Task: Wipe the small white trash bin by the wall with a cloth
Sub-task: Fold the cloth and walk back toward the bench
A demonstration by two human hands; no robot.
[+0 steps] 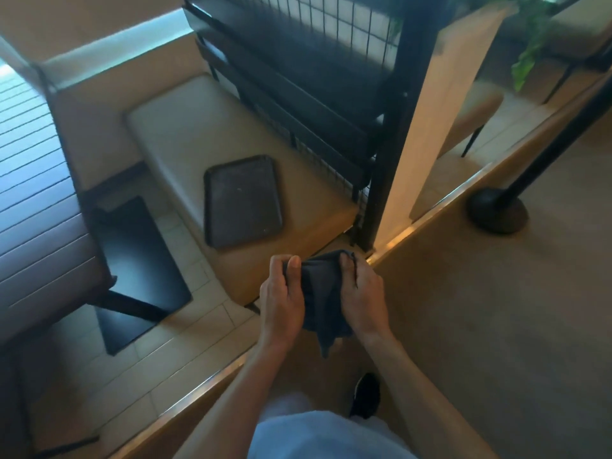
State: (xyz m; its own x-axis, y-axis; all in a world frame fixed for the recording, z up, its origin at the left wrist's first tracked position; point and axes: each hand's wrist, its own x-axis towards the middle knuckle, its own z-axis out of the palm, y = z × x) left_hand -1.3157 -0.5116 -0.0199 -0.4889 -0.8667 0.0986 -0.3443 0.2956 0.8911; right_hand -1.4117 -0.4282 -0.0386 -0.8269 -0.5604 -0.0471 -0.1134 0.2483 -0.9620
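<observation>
A dark cloth (323,293) hangs between both hands at the lower middle of the head view. My left hand (281,299) pinches its left top edge with thumb and fingers. My right hand (364,296) grips its right top edge. A loose corner of the cloth dangles below the hands. No small white trash bin shows in this view.
A beige cushioned bench (185,134) stands ahead with a dark tray (243,200) on it. A black wire-grid partition (331,77) and black post rise behind. A slatted table (36,193) is at left, a round black stand base (498,210) at right. My shoe (366,395) is on tan carpet.
</observation>
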